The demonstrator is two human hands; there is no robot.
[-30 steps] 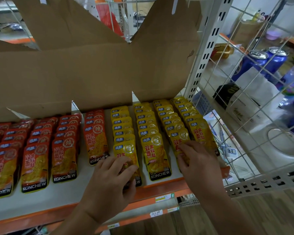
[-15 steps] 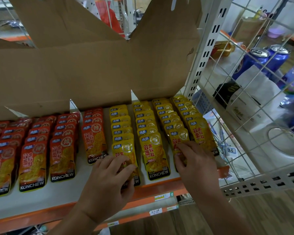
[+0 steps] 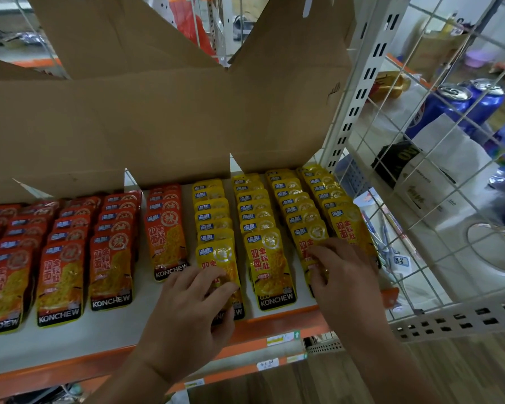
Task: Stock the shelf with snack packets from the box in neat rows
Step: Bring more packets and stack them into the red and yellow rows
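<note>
Hardly anything moved: the left hand [image 3: 187,319] stayed flat, pressing the front yellow packet [image 3: 216,258] on the shelf [image 3: 99,336]. The right hand [image 3: 344,275] kept its fingertips on another row's front packet [image 3: 306,237], pinching or pressing, hard to tell. It looked like final straightening.

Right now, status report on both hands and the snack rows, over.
Left hand rests on first yellow row's front packet. Right hand touches third yellow row's front packet. Cardboard box overhangs row backs, clear of hands.

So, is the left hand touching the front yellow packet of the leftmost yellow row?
Touching. Head view: the left hand lays its fingers across the front yellow packet.
</note>
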